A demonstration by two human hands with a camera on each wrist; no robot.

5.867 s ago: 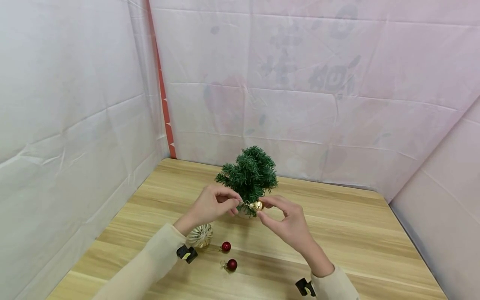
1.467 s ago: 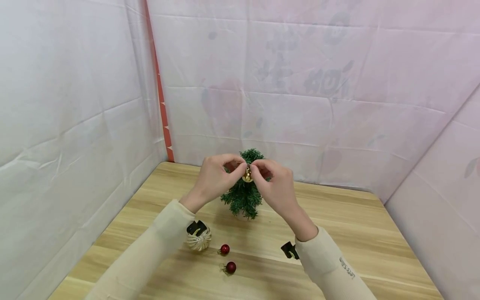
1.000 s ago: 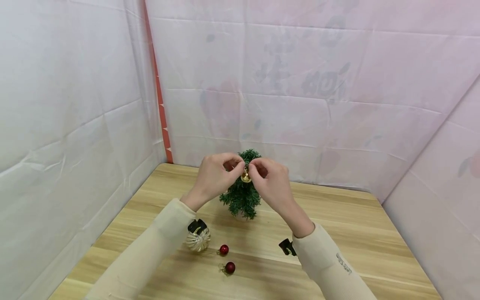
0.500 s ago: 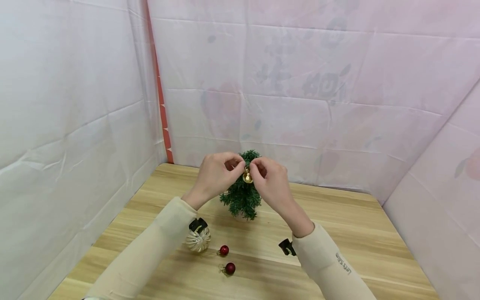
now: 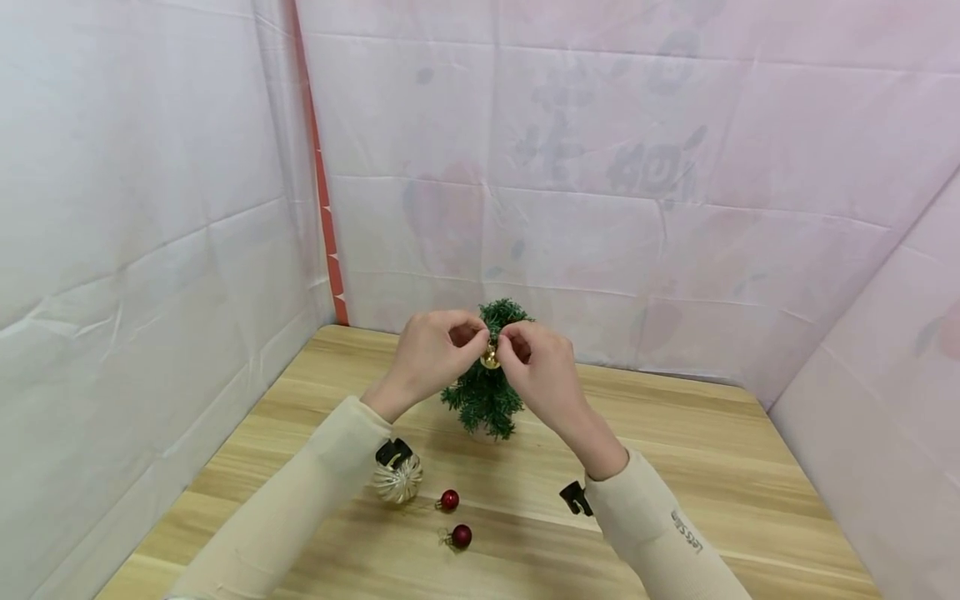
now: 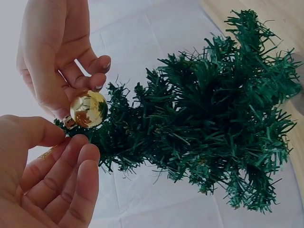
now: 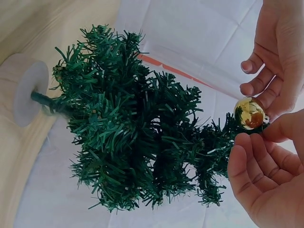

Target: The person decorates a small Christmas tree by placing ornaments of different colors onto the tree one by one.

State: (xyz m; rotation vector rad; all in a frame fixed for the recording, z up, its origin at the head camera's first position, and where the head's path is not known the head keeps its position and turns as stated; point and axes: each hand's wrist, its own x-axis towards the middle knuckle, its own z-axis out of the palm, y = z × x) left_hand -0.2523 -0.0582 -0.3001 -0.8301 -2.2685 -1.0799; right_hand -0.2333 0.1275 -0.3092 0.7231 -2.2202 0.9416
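Observation:
A small artificial Christmas tree point(image 5: 486, 404) with green needles stands on the table. In front of its upper part hangs a shiny gold bauble point(image 5: 491, 357), its cap pointing up toward the treetop. My left hand point(image 5: 435, 350) pinches at the bauble's hanging loop from the left; in the left wrist view a bit of gold thread point(image 6: 49, 152) shows by its fingers. From the right, my right hand point(image 5: 546, 367) pinches beside the cap, thumb and index finger together. Fingertips of both hands nearly meet at the treetop, hiding most of the loop. The right wrist view shows the tree's pale round base point(image 7: 33, 92).
Nearer on the wooden table point(image 5: 675, 500) lie two small dark red baubles, one point(image 5: 449, 500) behind the other point(image 5: 461, 536). A larger ribbed champagne-coloured bauble point(image 5: 398, 482) lies to their left, below the left wrist. White cloth walls point(image 5: 150, 250) enclose the table.
Since the oldest frame, both hands have risen with the gold bauble from low before the tree to near its top. Over the last second the hands and bauble shift only slightly.

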